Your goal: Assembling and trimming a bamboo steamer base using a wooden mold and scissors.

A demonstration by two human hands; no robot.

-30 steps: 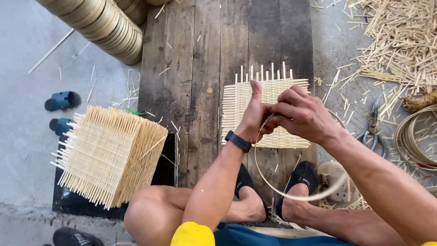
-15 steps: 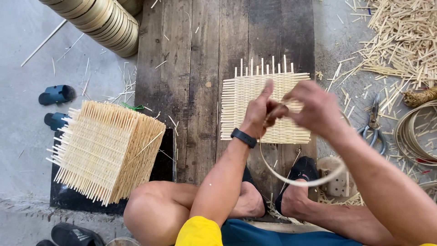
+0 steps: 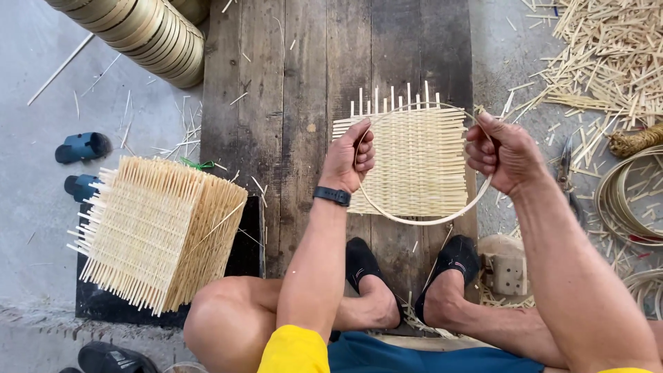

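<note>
A square woven bamboo mat point(image 3: 414, 162) lies on dark wooden planks point(image 3: 290, 103), with loose strip ends sticking out along its far edge. Over it I hold a thin bamboo hoop point(image 3: 421, 220), spread into a ring about as wide as the mat. My left hand point(image 3: 351, 157) grips the hoop's left side; a black band is on that wrist. My right hand point(image 3: 503, 153) grips the hoop's right side.
A stack of several woven mats point(image 3: 155, 231) stands at my left knee. Rolled bamboo rings point(image 3: 145, 34) lie at the top left, coiled strips point(image 3: 632, 200) and pliers point(image 3: 568, 162) at the right, and loose bamboo sticks point(image 3: 608, 55) at the top right. Blue sandals point(image 3: 83, 147) rest on the concrete.
My hands were close together over the mat's near edge with the strip looping down. They have moved apart, and the hoop is now spread wide over the mat.
</note>
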